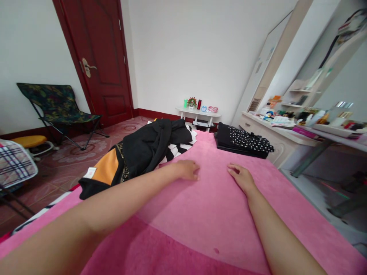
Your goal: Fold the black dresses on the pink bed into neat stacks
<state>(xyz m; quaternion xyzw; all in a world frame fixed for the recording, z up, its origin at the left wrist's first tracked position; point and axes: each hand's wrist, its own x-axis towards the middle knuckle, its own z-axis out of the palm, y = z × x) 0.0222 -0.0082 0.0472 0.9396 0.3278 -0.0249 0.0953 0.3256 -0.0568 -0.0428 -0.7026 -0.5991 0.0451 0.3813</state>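
Note:
My left hand (188,170) is over the pink blanket (206,214) with its fingers apart and nothing in them. Left of it lies a loose heap of clothes, with a black garment (146,147) on top that shows an orange lining, a white tag and a gold-studded band. Black-and-white cloth (179,149) pokes out beneath it. My right hand (241,176) is also over the blanket, its fingers slightly bent, thumb apart, holding nothing. Beyond it sits a folded stack of dark clothes (242,142), with a white-dotted black piece on top.
A low white table (197,112) with small items stands by the far wall. Right of the bed is a dressing table (272,124) crowded with bottles. A camouflage folding chair (59,105) and a yellow stool (28,141) stand at the left, near the red door (97,49).

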